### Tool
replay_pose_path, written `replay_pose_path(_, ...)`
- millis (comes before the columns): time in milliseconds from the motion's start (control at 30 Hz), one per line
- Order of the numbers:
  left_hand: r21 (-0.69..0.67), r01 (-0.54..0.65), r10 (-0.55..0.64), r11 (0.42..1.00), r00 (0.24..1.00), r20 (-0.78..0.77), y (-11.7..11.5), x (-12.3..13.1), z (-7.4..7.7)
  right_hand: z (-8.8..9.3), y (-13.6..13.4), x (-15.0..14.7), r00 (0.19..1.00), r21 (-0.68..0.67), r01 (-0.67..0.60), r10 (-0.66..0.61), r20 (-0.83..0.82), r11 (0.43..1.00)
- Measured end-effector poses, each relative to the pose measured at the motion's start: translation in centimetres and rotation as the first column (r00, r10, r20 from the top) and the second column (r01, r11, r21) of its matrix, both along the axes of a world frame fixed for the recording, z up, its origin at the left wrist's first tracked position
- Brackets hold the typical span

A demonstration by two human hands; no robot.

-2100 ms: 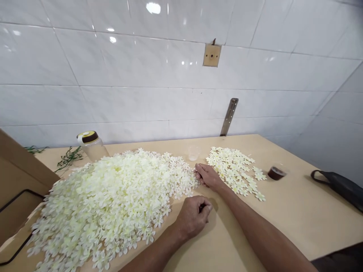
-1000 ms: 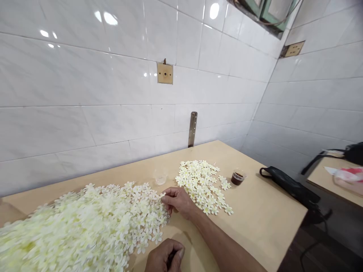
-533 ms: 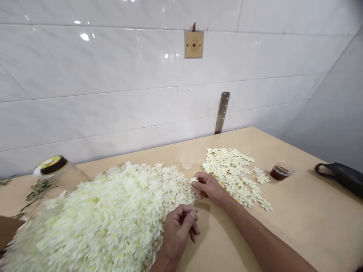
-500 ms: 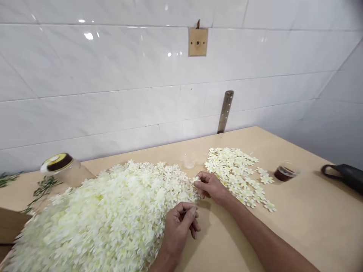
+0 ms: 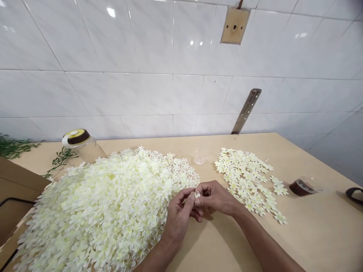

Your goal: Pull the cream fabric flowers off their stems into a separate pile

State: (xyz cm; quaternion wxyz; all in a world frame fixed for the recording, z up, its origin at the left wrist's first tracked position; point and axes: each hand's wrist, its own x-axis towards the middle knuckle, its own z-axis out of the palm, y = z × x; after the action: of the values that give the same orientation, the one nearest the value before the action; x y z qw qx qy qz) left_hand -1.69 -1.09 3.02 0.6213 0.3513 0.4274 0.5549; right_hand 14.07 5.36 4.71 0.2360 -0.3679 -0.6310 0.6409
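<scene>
Several green leaves (image 5: pixel 17 146) lie between nine and ten o'clock from the hands, behind a box (image 5: pixel 21 185) at the left border. At ten comes a bottle (image 5: pixel 86 147), its lower part hidden by the big pile (image 5: pixel 110 204) of white flowers, which spreads from eight to ten o'clock right up to the left hand (image 5: pixel 178 213), giving it little room that side. The left fingers are curled, thumb tip at a mostly hidden white flower (image 5: pixel 197 195); whether they grip it I cannot tell. The right hand (image 5: pixel 217 199) pinches that flower between thumb and forefinger. At twelve stands a clear cup (image 5: pixel 200 159), inside the far edge of the table (image 5: pixel 317 234). A small pile (image 5: pixel 245 177) sits between two and three, just beside the right hand; at three, a dark cup (image 5: pixel 302 187) stands near the right edge. Widest room: the tabletop toward four, beyond the right forearm.
</scene>
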Motion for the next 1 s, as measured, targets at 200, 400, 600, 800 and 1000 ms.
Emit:
replay_pose_path(200, -0.028, -0.078, 0.075, 0.997, 0.993, -0.089, 0.37, -0.16, -0.41, 0.34, -0.24, -0.28, 0.997, 0.046, 0.058, -0.061, 0.054, 0.997)
replay_pose_path(400, -0.057, -0.048, 0.041, 0.997, 0.993, -0.108, 0.26, -0.05, -0.4, 0.17, 0.19, 0.01, 0.993, 0.086, 0.098, -0.104, 0.063, 0.991)
replay_pose_path(600, -0.068, 0.008, -0.01, 0.998, 0.999, -0.034, 0.1, -0.05, -0.42, 0.27, 0.04, -0.19, 0.991, 0.159, 0.116, -0.124, 0.044, 0.98)
replay_pose_path(800, -0.084, -0.048, 0.049, 0.995, 0.999, 0.01, 0.08, -0.07, -0.44, 0.3, -0.14, -0.35, 0.99, 0.179, 0.139, -0.134, -0.039, 0.974)
replay_pose_path(1000, -0.106, -0.041, 0.049, 0.994, 0.996, 0.08, 0.25, -0.13, -0.17, -0.37, -0.24, -0.57, 0.983, 0.304, 0.17, -0.183, 0.017, 0.938)
